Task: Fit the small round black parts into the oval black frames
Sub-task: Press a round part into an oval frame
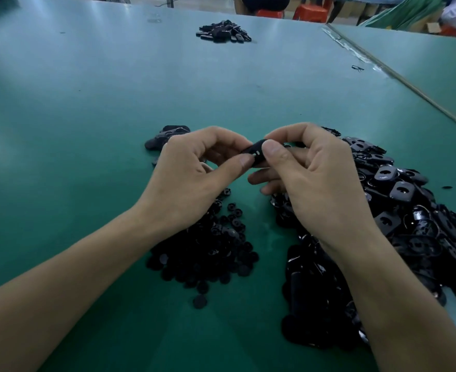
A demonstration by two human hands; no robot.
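Note:
Both hands meet above the green table (87,157) and pinch one black oval frame (256,154) between them. My left hand (192,178) holds its left end with thumb and forefinger. My right hand (310,173) grips its right end, thumb pressed on top. Two small light slots show on the frame's face. Whether a round part sits in it I cannot tell. Below my left wrist lies a heap of small round black parts (210,253). A large heap of black oval frames (409,210) spreads under and right of my right hand.
A small group of black pieces (167,135) lies just beyond my left hand. Another dark pile (222,32) sits far back on the table. A seam with tape (369,63) joins a second table at the right. Red stools (308,12) stand beyond the far edge.

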